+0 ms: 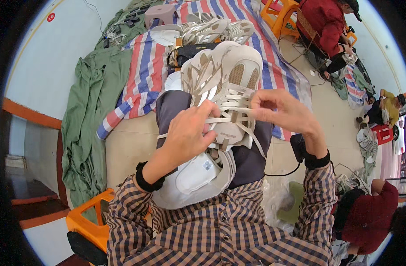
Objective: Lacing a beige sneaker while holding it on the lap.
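We hold the beige sneaker (227, 84) on our lap, under both hands | left hand (189, 133) curled, pressing the laces (232, 108) by the tongue; right hand (280, 108) pinching a lace end | keep tension even, crossings flat | striped tarp (143, 66) with more shoes beyond; bare floor either side

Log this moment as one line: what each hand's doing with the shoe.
left hand pinching lace over shoe tongue | right hand pulling white lace end | beige sneaker on lap | more sneakers on striped tarp
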`<action>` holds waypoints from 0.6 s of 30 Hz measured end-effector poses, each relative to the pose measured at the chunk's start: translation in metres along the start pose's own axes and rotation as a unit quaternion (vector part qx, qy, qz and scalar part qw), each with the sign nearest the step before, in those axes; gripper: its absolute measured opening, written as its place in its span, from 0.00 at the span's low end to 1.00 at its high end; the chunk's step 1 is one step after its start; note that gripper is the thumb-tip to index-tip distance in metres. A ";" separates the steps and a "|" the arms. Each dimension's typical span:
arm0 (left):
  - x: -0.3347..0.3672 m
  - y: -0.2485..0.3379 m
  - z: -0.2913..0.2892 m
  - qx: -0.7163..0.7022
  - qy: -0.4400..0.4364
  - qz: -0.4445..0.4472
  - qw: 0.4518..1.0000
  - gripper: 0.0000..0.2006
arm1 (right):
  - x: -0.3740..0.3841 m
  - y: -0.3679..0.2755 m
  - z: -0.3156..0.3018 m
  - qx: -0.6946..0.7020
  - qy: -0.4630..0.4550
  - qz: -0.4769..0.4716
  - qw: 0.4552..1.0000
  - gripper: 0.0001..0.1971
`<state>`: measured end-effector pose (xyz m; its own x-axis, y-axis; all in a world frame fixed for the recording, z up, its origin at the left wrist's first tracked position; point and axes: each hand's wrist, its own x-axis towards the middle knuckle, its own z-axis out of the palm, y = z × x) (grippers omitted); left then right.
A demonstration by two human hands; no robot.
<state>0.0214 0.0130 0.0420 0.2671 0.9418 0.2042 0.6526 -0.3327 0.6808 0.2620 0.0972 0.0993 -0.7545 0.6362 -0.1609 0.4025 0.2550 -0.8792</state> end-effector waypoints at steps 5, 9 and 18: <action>0.000 -0.002 -0.001 -0.020 0.015 0.010 1.000 0.18 | -0.022 0.026 0.008 0.088 0.032 0.014 0.996 0.10; 0.000 -0.007 0.003 0.001 0.015 0.014 1.000 0.19 | -0.031 0.045 0.033 0.102 0.105 -0.030 0.989 0.15; 0.000 -0.005 0.001 -0.014 -0.004 0.004 1.000 0.19 | -0.016 0.053 0.046 0.092 0.174 -0.087 0.977 0.09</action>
<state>0.0190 0.0144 0.0379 0.2787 0.9386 0.2035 0.6310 -0.3387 0.6980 0.2711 0.0672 0.0348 -0.5689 0.8117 0.1323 0.1599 0.2669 -0.9504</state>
